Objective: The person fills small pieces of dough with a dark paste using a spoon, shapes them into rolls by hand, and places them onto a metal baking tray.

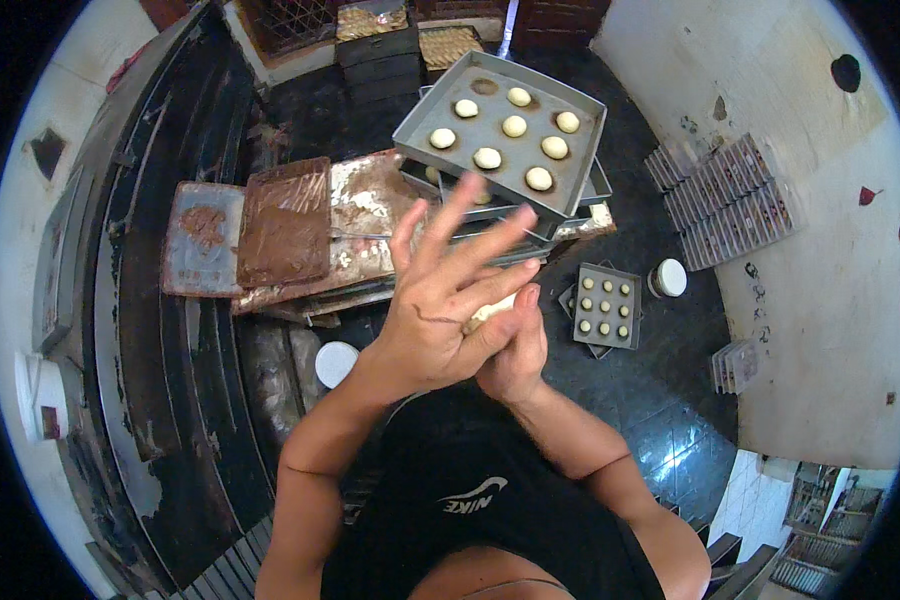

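My left hand [435, 305] is raised with fingers spread, slightly blurred, its thumb and palm over a pale lump of dough [485, 312]. Beneath it, my right hand [515, 350] cups that lump, which is largely hidden between the two hands. Just beyond my fingertips, a square grey tray [590, 120] on stacked pans carries several round pale dough balls [515, 126] with brown marks around them.
A worn table [365, 185] holds a chocolate-smeared board [285, 220] and a clear container [180, 265] with brown paste. Another dough tray [630, 340] and a white bucket [670, 277] sit on the floor at right. Plastic cases [730, 210] line the right wall. Black shelving [170, 380] stands left.
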{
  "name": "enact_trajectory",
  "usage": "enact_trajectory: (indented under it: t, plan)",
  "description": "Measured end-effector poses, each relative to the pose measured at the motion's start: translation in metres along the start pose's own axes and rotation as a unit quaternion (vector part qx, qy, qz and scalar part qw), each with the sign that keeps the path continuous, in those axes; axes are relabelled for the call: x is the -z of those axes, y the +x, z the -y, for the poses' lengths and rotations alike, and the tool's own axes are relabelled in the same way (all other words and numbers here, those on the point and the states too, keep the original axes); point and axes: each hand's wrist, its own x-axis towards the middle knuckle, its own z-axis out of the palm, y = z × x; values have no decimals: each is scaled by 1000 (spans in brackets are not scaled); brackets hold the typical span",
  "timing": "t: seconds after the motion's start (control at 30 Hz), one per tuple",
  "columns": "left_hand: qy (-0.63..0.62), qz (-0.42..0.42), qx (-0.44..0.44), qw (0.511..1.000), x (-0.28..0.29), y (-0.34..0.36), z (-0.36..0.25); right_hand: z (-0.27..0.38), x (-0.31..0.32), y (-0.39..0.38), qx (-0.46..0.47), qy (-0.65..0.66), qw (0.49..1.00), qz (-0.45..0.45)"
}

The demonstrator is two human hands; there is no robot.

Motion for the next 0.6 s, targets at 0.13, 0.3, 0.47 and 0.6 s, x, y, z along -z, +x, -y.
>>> enact_trajectory:
  t: [0.13,0.3,0.47,0.6]
  plan:
    - [-41,8,-10,999,-42,35,4,28,6,14,110,21,983,-144]
    - [-352,-154,53,922,-115,89,2,83,77,51,339,-96,925,-143]
    - [-357,-108,111,921,-170,136,4,136,147,83,424,-315,840,-122]
    - [-229,-61,57,970,-200,169,11,161,179,97,201,55,967,-147]
